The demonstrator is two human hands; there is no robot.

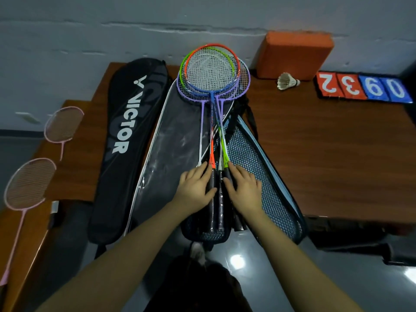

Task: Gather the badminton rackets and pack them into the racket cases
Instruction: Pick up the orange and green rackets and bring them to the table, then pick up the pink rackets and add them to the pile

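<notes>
Several rackets with orange, green, blue and purple frames lie stacked in an opened case, heads towards the wall, dark grips towards me. The case has a clear plastic flap folded out left and a blue mesh side on the right. My left hand and my right hand rest flat on the bundled grips from either side, fingers spread. A black Victor case lies closed to the left. Two pink rackets, one at the far left and one nearer me, lie on a lower bench.
The brown wooden table carries an orange block against the wall, a white shuttlecock and a flip scoreboard at the back right. The case's lower end overhangs the table's front edge above a glossy dark floor.
</notes>
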